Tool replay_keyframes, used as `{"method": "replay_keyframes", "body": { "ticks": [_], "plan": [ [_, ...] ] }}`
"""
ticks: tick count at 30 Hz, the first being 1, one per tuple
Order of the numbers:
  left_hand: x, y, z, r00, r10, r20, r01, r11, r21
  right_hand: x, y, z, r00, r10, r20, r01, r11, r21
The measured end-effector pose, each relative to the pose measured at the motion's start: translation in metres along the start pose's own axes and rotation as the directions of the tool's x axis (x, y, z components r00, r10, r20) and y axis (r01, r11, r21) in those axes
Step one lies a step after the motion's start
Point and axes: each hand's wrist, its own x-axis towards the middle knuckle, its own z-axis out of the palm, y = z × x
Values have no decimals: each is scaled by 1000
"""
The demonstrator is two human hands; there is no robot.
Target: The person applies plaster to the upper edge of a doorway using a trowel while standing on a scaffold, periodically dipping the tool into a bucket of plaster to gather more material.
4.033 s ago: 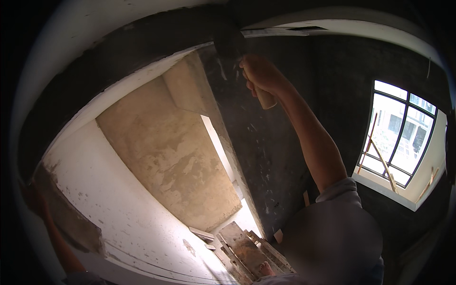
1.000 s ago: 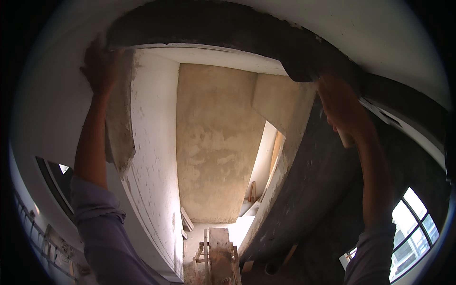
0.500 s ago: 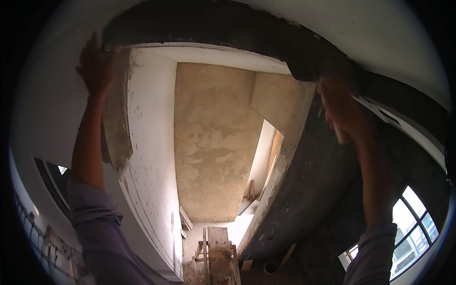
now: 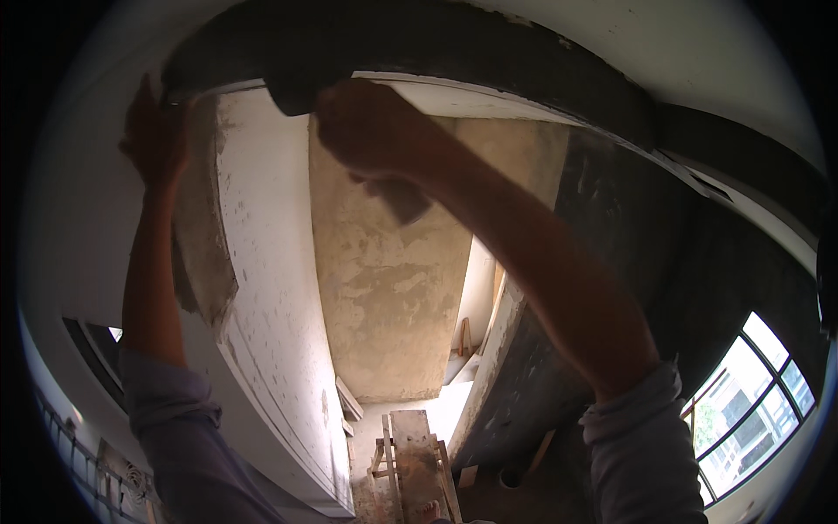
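Overhead, a dark, freshly coated beam point(image 4: 489, 52) arches across the top of an opening. My left hand point(image 4: 157, 140) is raised at the beam's left end, fingers stretched up; whether it presses on the lower edge is hard to tell. My right hand point(image 4: 367, 127) reaches up across the opening, closed around a trowel. The trowel's dark blade point(image 4: 292, 98) lies against the beam's lower edge, and its handle end point(image 4: 406, 205) sticks out below my fist. A thin pale strip point(image 4: 231, 88) runs along that lower edge between my hands.
Below stands a plank bench point(image 4: 410, 432) on wooden legs. A white speckled wall point(image 4: 266, 227) lines the opening's left side, a dark wall point(image 4: 602, 262) its right. Behind is a patchy tan wall point(image 4: 384, 288). A barred window point(image 4: 755, 406) sits at lower right.
My right hand has swept far left along the beam's lower edge with the trowel, nearing my left hand. The left hand stays at the beam's left end, and the view has shifted slightly.
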Motion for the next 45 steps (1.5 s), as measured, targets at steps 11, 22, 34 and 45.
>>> {"method": "replay_keyframes", "body": {
  "ticks": [11,22,34,45],
  "plan": [
    [-2,-17,17,997,62,-55,-61,998,19,-163,133,-104,749,586,-309,-580,805,121],
    [-7,-9,16,996,56,-65,-54,998,33,-191,164,-31,710,663,-236,-184,499,847],
    [-2,-1,7,1000,-13,-4,13,999,41,-43,17,36,951,-196,-239,152,970,-191],
    [-5,-25,16,994,103,-33,-100,990,97,-227,178,-60,590,761,-270,-629,642,439]
  ]
}}
